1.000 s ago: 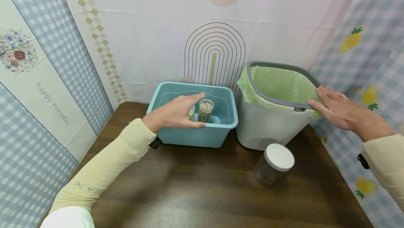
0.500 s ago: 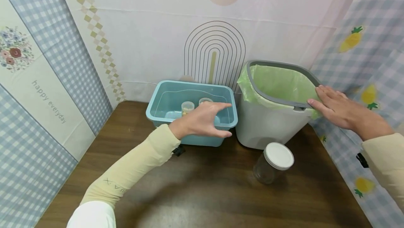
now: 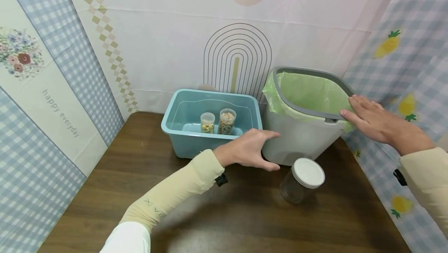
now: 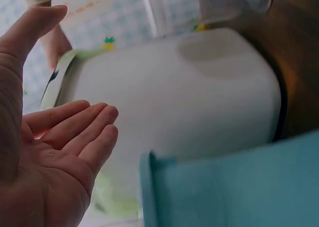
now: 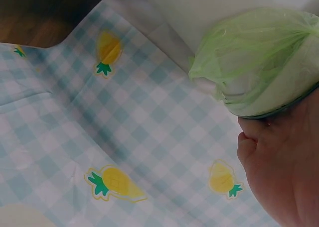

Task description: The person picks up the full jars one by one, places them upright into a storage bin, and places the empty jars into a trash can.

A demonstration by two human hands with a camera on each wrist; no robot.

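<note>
My left hand (image 3: 250,150) reaches over the front right of the blue bin (image 3: 196,144), thumb and fingers spread wide apart, holding nothing. In the left wrist view its bare palm (image 4: 50,182) faces the side of the white trash can. My right hand (image 3: 374,122) rests on the grey rim at the right of the trash can (image 3: 294,136), fingers extended and thumb at the front edge. A clear jar with a white lid (image 3: 308,173) stands in front of the can, a short way right of my left fingertips. Two small clear cups, one of yellowish pieces (image 3: 207,123) and one of nuts (image 3: 226,122), stand inside the blue bin.
A pale green bag (image 3: 311,89) lines the trash can and folds over its rim. All this stands on a dark wooden table (image 3: 115,190). White and checked cloths (image 3: 164,50) hang behind and at both sides.
My left hand has moved right and toward me, from above the blue bin to its front right, uncovering the two cups. My right hand has stayed on the rim.
</note>
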